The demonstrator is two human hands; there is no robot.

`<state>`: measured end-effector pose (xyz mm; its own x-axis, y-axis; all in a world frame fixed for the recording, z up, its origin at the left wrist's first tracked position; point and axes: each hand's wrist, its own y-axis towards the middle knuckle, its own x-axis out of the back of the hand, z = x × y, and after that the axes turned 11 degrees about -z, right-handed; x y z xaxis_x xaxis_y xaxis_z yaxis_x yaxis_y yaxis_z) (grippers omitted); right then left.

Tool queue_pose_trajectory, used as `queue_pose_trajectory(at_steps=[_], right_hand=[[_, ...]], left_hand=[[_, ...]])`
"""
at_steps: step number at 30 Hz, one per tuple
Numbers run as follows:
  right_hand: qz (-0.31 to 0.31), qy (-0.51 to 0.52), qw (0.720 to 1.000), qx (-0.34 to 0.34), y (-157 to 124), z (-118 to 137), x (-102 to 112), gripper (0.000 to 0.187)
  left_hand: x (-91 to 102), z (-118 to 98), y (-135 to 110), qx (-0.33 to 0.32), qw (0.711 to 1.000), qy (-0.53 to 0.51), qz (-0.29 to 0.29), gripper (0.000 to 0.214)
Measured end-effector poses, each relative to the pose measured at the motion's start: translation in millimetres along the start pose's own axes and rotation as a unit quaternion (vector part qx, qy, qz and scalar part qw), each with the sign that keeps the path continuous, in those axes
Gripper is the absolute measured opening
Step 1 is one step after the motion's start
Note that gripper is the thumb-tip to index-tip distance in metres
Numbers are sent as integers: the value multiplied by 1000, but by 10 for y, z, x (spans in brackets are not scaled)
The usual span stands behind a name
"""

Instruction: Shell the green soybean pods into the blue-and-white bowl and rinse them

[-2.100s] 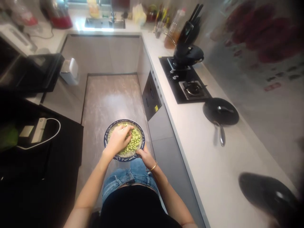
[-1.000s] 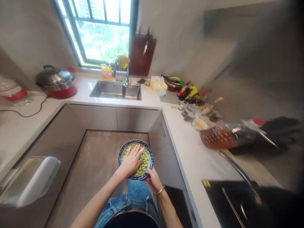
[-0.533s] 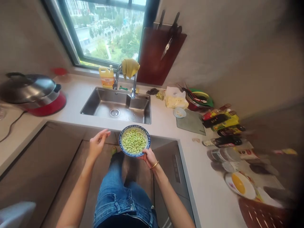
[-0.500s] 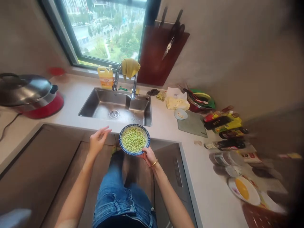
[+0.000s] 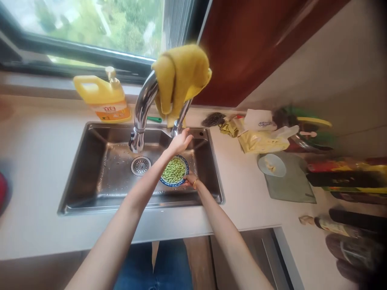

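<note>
My right hand (image 5: 190,179) grips the near right rim of a blue-and-white bowl (image 5: 172,184). Shelled green beans (image 5: 174,170) fill the bowl, which is held inside the right part of the steel sink (image 5: 117,189). Beyond the bowl, my left hand (image 5: 180,141) reaches to the base of the chrome faucet (image 5: 145,102), fingers extended and apart; whether it touches the metal I cannot tell. My left forearm crosses over the sink and hides part of the bowl's left side. A yellow cloth (image 5: 184,74) is draped over the faucet.
Behind the sink stand a yellow detergent jug (image 5: 104,100) and a green-handled tool (image 5: 154,119). To the right are a dark scrubber (image 5: 213,119), plastic packaging (image 5: 263,141), a small white dish (image 5: 272,165) on a grey-green board (image 5: 290,189), and blurred bottles (image 5: 344,227).
The bowl has moved from in front of the counter to inside the sink, still in my right hand. My left hand has reached forward to the faucet base. The view is closer to the sink.
</note>
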<state>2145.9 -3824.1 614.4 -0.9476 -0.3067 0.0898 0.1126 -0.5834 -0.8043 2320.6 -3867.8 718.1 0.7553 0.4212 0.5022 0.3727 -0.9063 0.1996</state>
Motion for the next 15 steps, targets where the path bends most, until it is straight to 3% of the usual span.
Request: queue_pose_trajectory(at_steps=[3,6,8,9,12,15], right_hand=[[-9,-40,999,-35,334,-22,-21,66],[-22,-76,995,-59,475,-61,0,63],[-38,-93,993,-57,484,-72,27,59],[-49,-99,993,-47,466,-69,32,57],[-94,-111,989,10,304,-24,-90,55],[-84,-75,988,104,4,44,-601,48]], left_hand=[[-130,188,-44,-22,999,6,39,41],[-103,274,-240,-47,997,-39,53,40],[-1,352,-427,-8,990,-133,37,41],[74,411,-533,43,980,-195,13,42],[370,668,-858,240,899,-347,-120,49],[670,947,-1099,326,822,-407,-231,51]])
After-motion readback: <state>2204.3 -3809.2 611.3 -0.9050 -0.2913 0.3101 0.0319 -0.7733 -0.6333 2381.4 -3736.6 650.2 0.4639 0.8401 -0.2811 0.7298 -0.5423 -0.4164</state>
